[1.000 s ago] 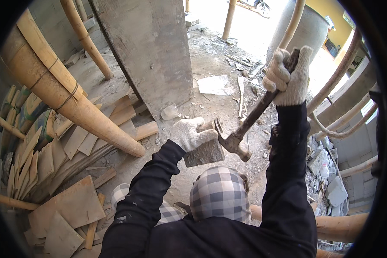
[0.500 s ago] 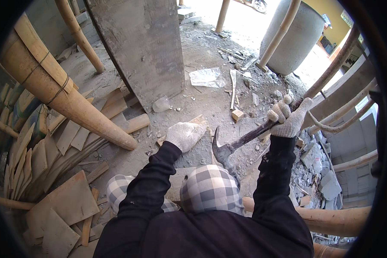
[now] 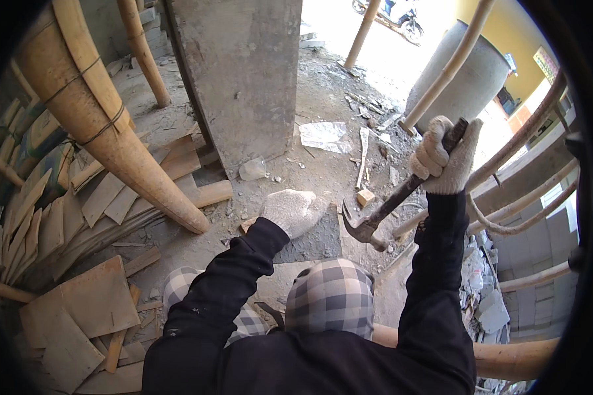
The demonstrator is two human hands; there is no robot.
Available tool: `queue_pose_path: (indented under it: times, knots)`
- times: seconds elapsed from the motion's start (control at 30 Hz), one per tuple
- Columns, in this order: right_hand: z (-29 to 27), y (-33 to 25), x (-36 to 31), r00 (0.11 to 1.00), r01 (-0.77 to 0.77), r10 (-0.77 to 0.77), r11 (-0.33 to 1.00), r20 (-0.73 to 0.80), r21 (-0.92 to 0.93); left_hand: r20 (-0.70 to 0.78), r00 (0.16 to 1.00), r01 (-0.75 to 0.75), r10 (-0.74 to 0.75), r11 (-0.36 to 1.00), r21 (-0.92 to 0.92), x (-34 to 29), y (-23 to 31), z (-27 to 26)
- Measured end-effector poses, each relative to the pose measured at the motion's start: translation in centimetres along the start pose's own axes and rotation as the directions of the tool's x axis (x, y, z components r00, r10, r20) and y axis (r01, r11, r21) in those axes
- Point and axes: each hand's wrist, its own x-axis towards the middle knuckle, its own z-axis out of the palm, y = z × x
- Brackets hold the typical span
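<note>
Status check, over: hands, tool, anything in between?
Right hand gripping claw hammer. Left hand gloved, fingertips' grip unclear. Small wood block visible between the two hands.

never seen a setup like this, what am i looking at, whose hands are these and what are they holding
There is no robot here: a person works with their own two hands, both in pale gloves. The view comes from a fisheye camera on their head, looking down, so edges bend and corners go dark. The right hand grips a claw hammer by its handle. The left hand is low, by a grey slab; whether it grips anything is hidden. On the dusty ground lie a crumpled plastic sheet and a small wooden block. Boards are piled at the left.
</note>
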Motion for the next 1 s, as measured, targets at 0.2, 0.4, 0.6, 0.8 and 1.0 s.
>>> queue_pose_path:
  times: [0.2,0.4,0.6,0.8,1.0]
  knots:
    - [12.8,7.2,9.0,0.663,-0.439,0.518,0.854,0.541,-0.279,-0.035,0.974,0.227,-0.225,0.971,0.07,-3.2,-3.0,-5.1]
    - [17.3,11.3,9.4,0.644,-0.359,0.581,0.804,0.498,-0.475,-0.1,0.974,0.144,-0.203,0.896,-0.419,-5.8,-9.0,-1.3]
    - [18.5,10.6,13.1,0.549,-0.437,0.496,0.857,0.673,-0.275,0.106,0.85,0.473,0.515,-0.66,-0.584,-4.6,-7.9,6.9]
    - [14.7,16.5,14.0,0.461,-0.546,0.832,0.54,0.309,-0.641,0.637,0.756,0.532,0.148,-0.705,-0.468,-6.4,-8.2,7.6]
    - [6.7,27.7,11.3,0.465,-0.471,0.861,0.046,-0.204,-0.881,0.652,0.616,0.216,-0.441,-0.702,-0.679,-8.8,-10.7,4.7]
